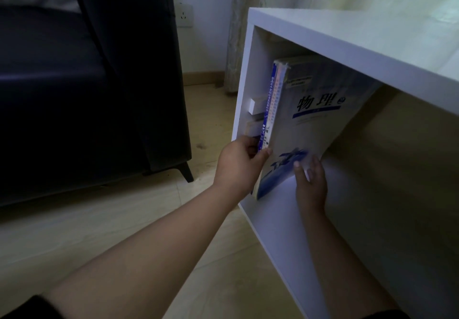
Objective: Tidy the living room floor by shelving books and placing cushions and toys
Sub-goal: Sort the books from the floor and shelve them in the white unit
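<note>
Left hand (238, 162): thumb (267, 151) on the front cover, other fingers wrapped behind the spines, so it pinches the books (273, 120) at their lower end. Right hand (310, 182): fingers (301, 168) fairly straight, tips pressed on the lower edge of the same cover; can't tell if any tip hooks under it. Books sit directly between the two sets of fingers, touching both. Long axis runs up and away from the fingers, near upright with a slight tilt; wide lens, so can't say which way. Physics book (320, 120) is on the right-hand side of the pinch, cover facing right and bowing loose. Blue book (269, 100) is on the left-hand side, spine out. Left hand is nearer the spines and carries the grip; right only steadies the cover. Just beyond the left fingers, against the shelf (347, 43) side wall: pale blocks (254, 106), too dim to identify. My read: next move is to push the pair left and stand it square, so the gap left of the left fingers is what matters, and those fingers are in it. Count: 2 hands, 2 sure books (the pale spine between may be a third), 2 blocks, 1 shelf bay. Further out left: sofa (74, 82), socket (183, 15). Curtain (238, 33) behind the shelf, floor (124, 219) under the arms. No cushions or toys in shot.
</note>
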